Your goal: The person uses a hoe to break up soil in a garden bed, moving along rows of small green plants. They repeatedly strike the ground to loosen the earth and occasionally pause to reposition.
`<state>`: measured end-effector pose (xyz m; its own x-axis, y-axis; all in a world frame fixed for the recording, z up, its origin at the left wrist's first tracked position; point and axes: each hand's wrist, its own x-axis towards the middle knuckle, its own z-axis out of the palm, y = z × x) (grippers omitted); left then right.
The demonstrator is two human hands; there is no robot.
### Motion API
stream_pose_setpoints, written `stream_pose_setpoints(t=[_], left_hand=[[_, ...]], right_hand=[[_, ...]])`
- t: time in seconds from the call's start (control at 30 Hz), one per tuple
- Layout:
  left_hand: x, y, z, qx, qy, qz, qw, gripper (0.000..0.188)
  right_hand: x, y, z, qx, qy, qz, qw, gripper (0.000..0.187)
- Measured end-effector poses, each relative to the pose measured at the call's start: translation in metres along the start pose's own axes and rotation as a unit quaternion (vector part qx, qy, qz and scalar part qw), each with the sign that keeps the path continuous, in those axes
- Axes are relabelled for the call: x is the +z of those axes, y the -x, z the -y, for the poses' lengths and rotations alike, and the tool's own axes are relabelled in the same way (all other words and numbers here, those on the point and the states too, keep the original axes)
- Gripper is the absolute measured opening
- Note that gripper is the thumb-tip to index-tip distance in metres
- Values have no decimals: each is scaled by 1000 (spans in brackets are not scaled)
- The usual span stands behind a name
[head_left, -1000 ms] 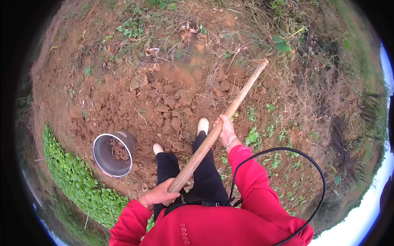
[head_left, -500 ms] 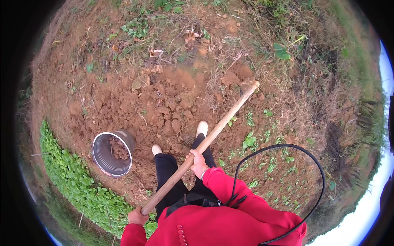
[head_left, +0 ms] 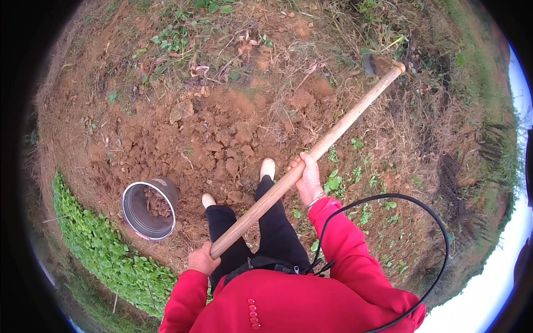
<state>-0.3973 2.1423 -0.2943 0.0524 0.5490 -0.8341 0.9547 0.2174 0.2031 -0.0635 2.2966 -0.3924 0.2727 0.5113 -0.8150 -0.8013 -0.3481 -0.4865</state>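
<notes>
Both my hands grip a hoe [head_left: 333, 136] by its long pale wooden handle, which slants from lower left to upper right. My left hand [head_left: 204, 258] is closed round the butt end, close to my left leg. Farther up the shaft, my right hand [head_left: 308, 178] wraps round it from the right side. The hoe's head [head_left: 382, 64], partly brown with soil and partly grey metal, is at the far right over dry grass and weeds. Freshly broken reddish soil [head_left: 216, 136] lies in clods before my feet.
A grey bucket [head_left: 172, 191] with lumps of soil or something similar inside stands left of my feet. Leafy green plants [head_left: 105, 250] grow in a bed at the left. Small seedlings [head_left: 363, 213] dot the ground at right. A black cable [head_left: 441, 233] loops by my right arm.
The hoe has moved up and to the right, its head now out over the weeds. Both hands have risen with the handle, and the right arm reaches farther out.
</notes>
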Motion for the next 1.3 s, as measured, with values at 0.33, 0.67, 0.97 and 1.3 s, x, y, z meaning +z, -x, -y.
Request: stream_pose_setpoints(t=[0.33, 0.67, 0.97, 1.3], left_hand=[[-18, 120, 50, -102, 47, 99, 989, 34], [62, 46, 88, -15, 77, 31, 996, 35], [1, -88, -39, 154, 260, -95, 949, 29], [55, 35, 101, 17, 231, 12, 973, 35]], right_hand=[[-54, 32, -157, 294, -28, -68, 953, 15], [-7, 49, -81, 172, 55, -45, 982, 15], [125, 44, 63, -187, 115, 132, 966, 16], [72, 1, -177, 51, 223, 36, 973, 15]])
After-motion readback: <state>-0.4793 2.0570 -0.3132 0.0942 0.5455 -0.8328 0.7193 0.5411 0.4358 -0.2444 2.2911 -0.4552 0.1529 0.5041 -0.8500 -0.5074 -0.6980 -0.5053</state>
